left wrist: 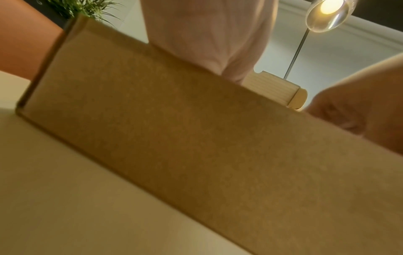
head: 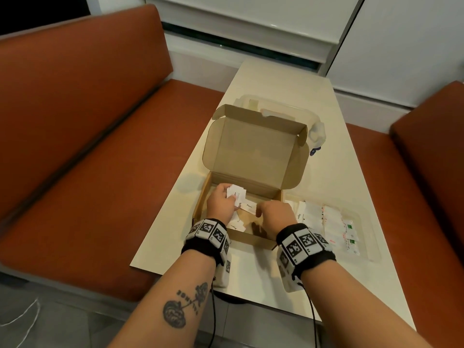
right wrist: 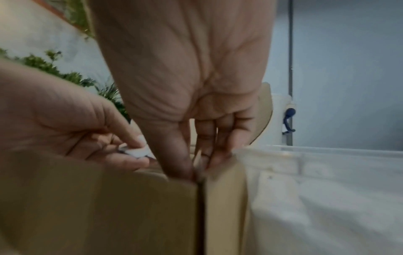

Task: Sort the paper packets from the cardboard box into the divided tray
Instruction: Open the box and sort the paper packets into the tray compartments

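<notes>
The open cardboard box (head: 253, 151) sits mid-table, lid up. My left hand (head: 232, 197) is inside it and grips a small stack of white paper packets (head: 236, 193); the same hand (right wrist: 87, 129) and stack (right wrist: 137, 151) show in the right wrist view. My right hand (head: 263, 209) points down into the box, thumb and fingertips (right wrist: 179, 165) meeting on the end of a white packet (head: 248, 207). More packets (head: 236, 224) lie on the box floor. The clear divided tray (head: 364, 214) to the right holds rows of packets (head: 313, 217). The left wrist view shows only the box's outer wall (left wrist: 174, 138).
A clear lidded container (head: 276, 109) stands behind the box, with a white object (head: 317, 136) beside it. The cream table (head: 251, 272) is narrow. Orange benches (head: 88, 146) flank it on both sides. The tray (right wrist: 327, 172) touches the box's right wall.
</notes>
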The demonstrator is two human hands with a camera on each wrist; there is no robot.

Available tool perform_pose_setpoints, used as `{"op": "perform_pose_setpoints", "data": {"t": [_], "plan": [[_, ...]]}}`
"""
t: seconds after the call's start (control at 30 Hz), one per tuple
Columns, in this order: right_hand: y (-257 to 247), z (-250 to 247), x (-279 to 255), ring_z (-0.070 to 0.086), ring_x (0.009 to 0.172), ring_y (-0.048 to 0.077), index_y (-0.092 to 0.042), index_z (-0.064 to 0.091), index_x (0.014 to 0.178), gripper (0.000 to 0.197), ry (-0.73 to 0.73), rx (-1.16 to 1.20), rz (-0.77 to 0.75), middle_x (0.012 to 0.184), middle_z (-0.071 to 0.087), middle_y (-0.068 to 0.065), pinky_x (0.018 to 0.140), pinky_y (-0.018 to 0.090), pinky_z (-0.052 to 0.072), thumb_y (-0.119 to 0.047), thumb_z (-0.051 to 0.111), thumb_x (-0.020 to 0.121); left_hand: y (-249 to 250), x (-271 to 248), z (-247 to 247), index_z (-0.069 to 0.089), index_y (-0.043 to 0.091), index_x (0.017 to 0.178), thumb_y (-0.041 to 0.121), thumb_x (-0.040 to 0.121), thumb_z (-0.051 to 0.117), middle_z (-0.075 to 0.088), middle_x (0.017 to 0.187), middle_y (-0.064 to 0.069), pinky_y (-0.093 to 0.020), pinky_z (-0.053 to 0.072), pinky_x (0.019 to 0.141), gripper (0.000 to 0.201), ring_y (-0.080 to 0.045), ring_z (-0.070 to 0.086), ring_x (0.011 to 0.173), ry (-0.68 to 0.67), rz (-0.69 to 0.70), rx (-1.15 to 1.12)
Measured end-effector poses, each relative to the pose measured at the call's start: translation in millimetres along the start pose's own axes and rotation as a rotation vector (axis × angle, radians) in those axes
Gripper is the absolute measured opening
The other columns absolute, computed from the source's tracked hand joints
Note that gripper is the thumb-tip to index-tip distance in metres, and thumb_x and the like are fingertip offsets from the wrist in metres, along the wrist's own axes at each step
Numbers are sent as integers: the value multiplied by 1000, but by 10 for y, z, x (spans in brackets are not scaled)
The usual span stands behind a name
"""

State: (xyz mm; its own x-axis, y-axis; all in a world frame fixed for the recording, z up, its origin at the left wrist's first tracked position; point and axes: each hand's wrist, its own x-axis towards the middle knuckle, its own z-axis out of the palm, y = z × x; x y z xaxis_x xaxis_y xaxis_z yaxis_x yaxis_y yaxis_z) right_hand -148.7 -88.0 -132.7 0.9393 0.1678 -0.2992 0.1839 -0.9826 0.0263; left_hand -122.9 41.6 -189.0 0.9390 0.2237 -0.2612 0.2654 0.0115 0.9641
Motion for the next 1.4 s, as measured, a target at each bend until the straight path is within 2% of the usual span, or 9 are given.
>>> {"op": "perform_pose_setpoints", "data": {"t": [0.23, 0.4, 0.57, 0.7, 0.77, 0.9, 1.03, 1.27, 1.4], "plan": [[69, -262, 94, 59, 72, 15, -11, 65, 83, 18, 166, 770, 126, 75, 61, 1, 71, 25, 53, 6, 65, 79, 37, 8, 9, 53, 14, 105, -7, 91, 47, 63, 109, -12, -36, 58, 76, 26, -28, 64, 101, -61, -40, -62], [-91, -345, 241, 64, 69, 20, -4, 65, 86, 20, 297, 982, 159, 67, 60, 0, 76, 39, 58, 12, 54, 82, 89, -3, -20, 57, 9, 101, -1, 94, 48, 61, 97, -11, -33, 60, 63, 15, -32, 62, 97, -152, -114, -226], [-194, -276, 375, 66, 82, 27, -11, 63, 78, 24, 280, 926, 164, 78, 64, 7, 80, 43, 57, 11, 53, 80, 80, -44, -45, 54, 6, 104, -5, 91, 53, 64, 105, -14, -27, 59, 66, 17, -23, 64, 92, -147, -50, -269], [-192, -230, 471, 62, 85, 23, -15, 60, 76, 17, 273, 778, 235, 83, 64, 4, 80, 34, 53, 1, 57, 81, 69, -16, -92, 55, 9, 100, -8, 90, 50, 64, 104, -11, -31, 58, 72, 21, -23, 64, 93, 83, 1, -319], [-184, -225, 525, 62, 96, 25, -10, 63, 87, 11, 113, 591, 255, 96, 66, 8, 85, 32, 51, 0, 62, 82, 64, 17, -133, 55, 13, 99, -8, 90, 50, 64, 104, -8, -30, 59, 72, 23, -22, 64, 93, 152, 21, -316], [-218, -216, 592, 60, 109, 27, -3, 60, 117, 39, -127, 316, 246, 117, 63, 12, 95, 36, 50, -9, 72, 80, 54, 25, -139, 55, 14, 100, -7, 91, 48, 64, 105, -7, -28, 58, 75, 24, -21, 64, 95, 143, 42, -283], [-283, -209, 665, 60, 110, 27, -2, 59, 119, 35, -206, 206, 197, 121, 62, 13, 96, 34, 48, -13, 65, 86, 53, 24, -92, 54, 16, 102, -7, 92, 48, 62, 100, -1, -17, 56, 65, 25, -10, 63, 85, 149, 37, -296], [-241, -162, 694, 59, 109, 28, -6, 56, 118, 35, -198, 132, 177, 121, 61, 13, 89, 33, 47, -16, 65, 85, 55, 40, -85, 55, 14, 106, -5, 92, 48, 63, 107, -6, -39, 57, 85, 25, -23, 63, 98, 170, 9, -251], [-248, -206, 682, 57, 108, 26, -2, 58, 120, 35, -283, 109, 184, 125, 59, 14, 93, 32, 44, -19, 62, 89, 38, 58, -87, 56, 11, 112, -6, 91, 47, 61, 106, -4, -26, 56, 72, 28, -21, 62, 93, 186, 10, -229]]}}
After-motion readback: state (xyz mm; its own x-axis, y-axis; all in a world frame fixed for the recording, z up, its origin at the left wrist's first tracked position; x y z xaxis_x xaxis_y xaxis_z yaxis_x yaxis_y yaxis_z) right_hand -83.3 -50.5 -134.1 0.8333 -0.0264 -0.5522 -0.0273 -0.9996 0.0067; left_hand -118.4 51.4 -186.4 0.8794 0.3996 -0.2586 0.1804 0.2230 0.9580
